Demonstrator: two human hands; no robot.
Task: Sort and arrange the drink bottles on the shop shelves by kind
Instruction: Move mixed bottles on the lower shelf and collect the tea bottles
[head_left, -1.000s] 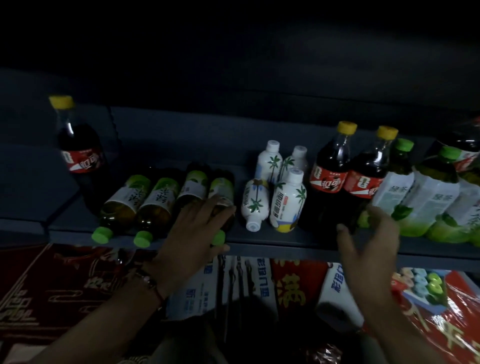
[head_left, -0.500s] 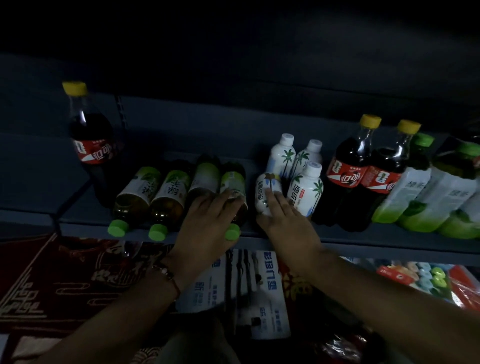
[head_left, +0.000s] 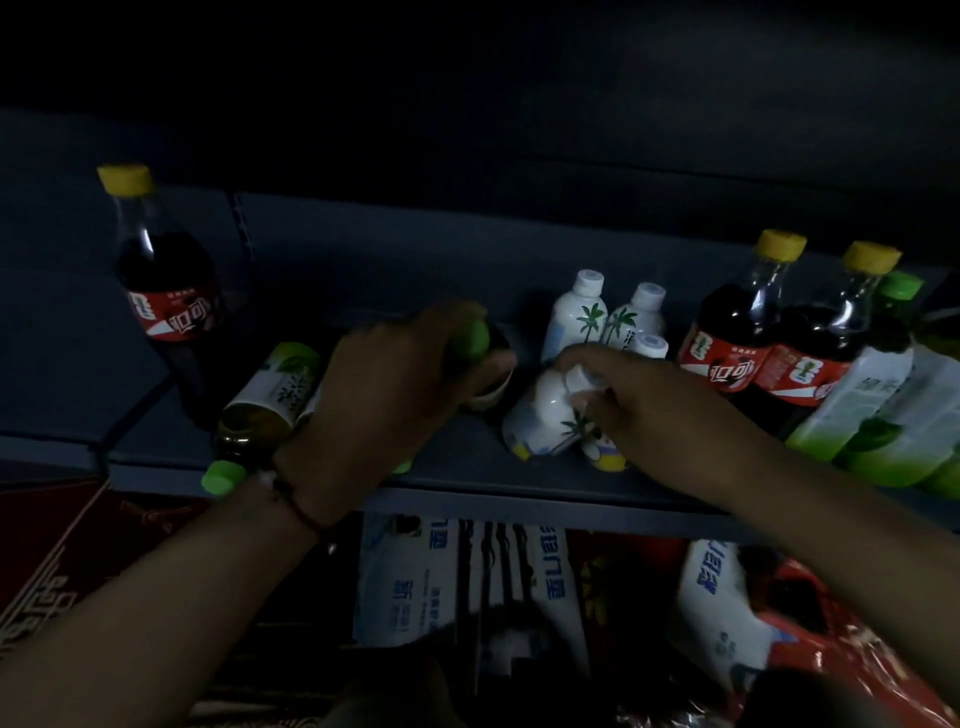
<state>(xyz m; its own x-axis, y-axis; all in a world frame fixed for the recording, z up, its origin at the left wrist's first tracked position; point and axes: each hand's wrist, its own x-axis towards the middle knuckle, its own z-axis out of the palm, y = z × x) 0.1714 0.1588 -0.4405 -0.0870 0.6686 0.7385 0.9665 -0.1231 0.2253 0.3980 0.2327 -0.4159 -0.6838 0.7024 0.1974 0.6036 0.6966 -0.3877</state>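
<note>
On the shelf our left hand clamped a green-capped tea bottle to stand it upright, while our right hand pinched a white palm-print bottle, tilting it toward its kind.

On the grey shelf the left hand grips a green-capped tea bottle and holds it tilted with the cap up, while another tea bottle lies on its side near the front edge – its green cap sticks out over that edge. The right hand pinches the neck of a white palm-tree bottle that leans toward the shelf's back, just in front of three upright white bottles. One cola bottle stands alone at the left end of the shelf, two cola bottles stand toward the right end, and pale green bottles lean beside them.
</note>
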